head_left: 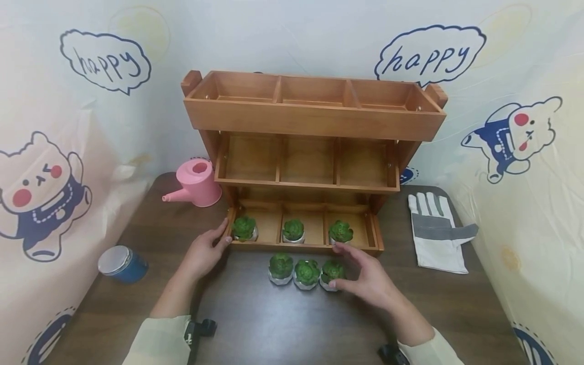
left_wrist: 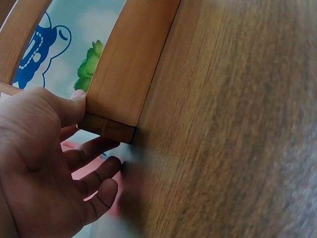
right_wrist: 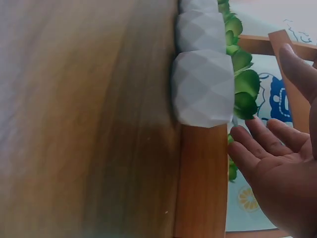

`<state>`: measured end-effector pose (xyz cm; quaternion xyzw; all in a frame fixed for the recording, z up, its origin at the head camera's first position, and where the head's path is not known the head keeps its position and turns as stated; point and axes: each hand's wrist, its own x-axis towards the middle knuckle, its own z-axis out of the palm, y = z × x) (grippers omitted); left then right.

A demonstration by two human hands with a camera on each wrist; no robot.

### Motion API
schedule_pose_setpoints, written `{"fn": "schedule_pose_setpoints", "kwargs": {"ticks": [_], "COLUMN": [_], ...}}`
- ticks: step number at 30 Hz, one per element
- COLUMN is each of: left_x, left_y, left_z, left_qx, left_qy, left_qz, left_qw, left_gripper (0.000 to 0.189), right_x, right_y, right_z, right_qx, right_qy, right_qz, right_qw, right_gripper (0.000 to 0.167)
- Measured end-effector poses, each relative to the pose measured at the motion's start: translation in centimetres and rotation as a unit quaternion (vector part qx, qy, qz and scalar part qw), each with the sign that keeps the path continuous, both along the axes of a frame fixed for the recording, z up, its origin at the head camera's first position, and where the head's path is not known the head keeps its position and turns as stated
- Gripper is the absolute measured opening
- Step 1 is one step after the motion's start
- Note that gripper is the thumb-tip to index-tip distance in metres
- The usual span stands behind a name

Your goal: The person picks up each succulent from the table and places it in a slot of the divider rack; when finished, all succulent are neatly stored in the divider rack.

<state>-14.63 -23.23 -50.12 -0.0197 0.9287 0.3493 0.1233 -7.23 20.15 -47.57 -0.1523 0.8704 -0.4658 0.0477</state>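
Observation:
A three-tier wooden shelf point(head_left: 315, 119) stands on the table, with a potted succulent point(head_left: 245, 228) in the left section of its bottom tier. The middle section holds another succulent point(head_left: 293, 230), the right section a third point(head_left: 340, 231). Three more in white faceted pots point(right_wrist: 204, 89) form a row before it: left point(head_left: 280, 267), middle point(head_left: 306, 274) and right point(head_left: 331, 272). My left hand point(head_left: 205, 253) grips the bottom tier's front left corner, its thumb point(left_wrist: 74, 106) against the front board. My right hand point(head_left: 367, 276) hovers with fingers spread around the row's right end, holding nothing.
Left of the shelf is a pink watering can point(head_left: 196, 182); a blue jar with a pale lid point(head_left: 123, 263) stands near the table's left edge. A white and grey glove point(head_left: 438, 233) lies at right. Printed cloth point(head_left: 292, 35) hangs behind and at both sides.

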Motion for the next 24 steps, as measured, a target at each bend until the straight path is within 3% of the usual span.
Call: {"fn": "schedule_pose_setpoints", "kwargs": {"ticks": [9,24], "left_x": [0.0,0.1], "left_y": [0.0,0.1], "left_z": [0.0,0.3], "left_qx": [0.005,0.006], "left_qy": [-0.010,-0.014], "left_qz": [0.005,0.006], "left_qw": [0.9999,0.9999], "left_gripper": [0.070,0.070], "right_x": [0.3,0.2], "right_y": [0.8,0.9], "right_z": [-1.3,-2.1], "right_qx": [0.044,0.079], "right_qy": [-0.008,-0.061], "right_qz": [0.025,0.037], "right_qw": [0.9987,0.9943], "right_gripper": [0.100,0.092]}}
